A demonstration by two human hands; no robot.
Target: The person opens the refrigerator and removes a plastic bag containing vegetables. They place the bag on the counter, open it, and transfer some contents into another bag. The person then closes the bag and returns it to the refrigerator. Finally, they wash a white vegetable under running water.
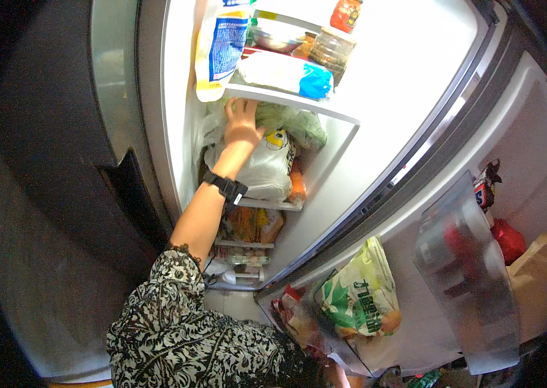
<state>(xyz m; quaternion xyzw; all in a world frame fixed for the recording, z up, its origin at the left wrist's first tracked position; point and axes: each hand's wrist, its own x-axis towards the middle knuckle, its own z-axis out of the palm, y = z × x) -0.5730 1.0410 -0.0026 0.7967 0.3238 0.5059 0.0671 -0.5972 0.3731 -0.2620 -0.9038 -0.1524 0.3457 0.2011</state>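
My left hand (243, 121), with a black band on its wrist, reaches into an open refrigerator. Its fingers are spread over a greenish plastic bag (302, 127) just under a shelf; whether the fingertips press on it cannot be told. Below the hand, a full white plastic bag (259, 169) with a yellow print sits on the same level, with something orange (297, 182) in clear wrap at its right. At the bottom edge a bit of bare skin shows, seemingly my right arm; my right hand is out of view.
The shelf edge (297, 99) above carries wrapped food, a bowl (278, 40), jars and a hanging white-and-blue packet (227, 48). Lower shelves hold more packed food (254, 224). The open door at right has bins with a green-and-white bag (365, 296) and a red bundle (508, 240).
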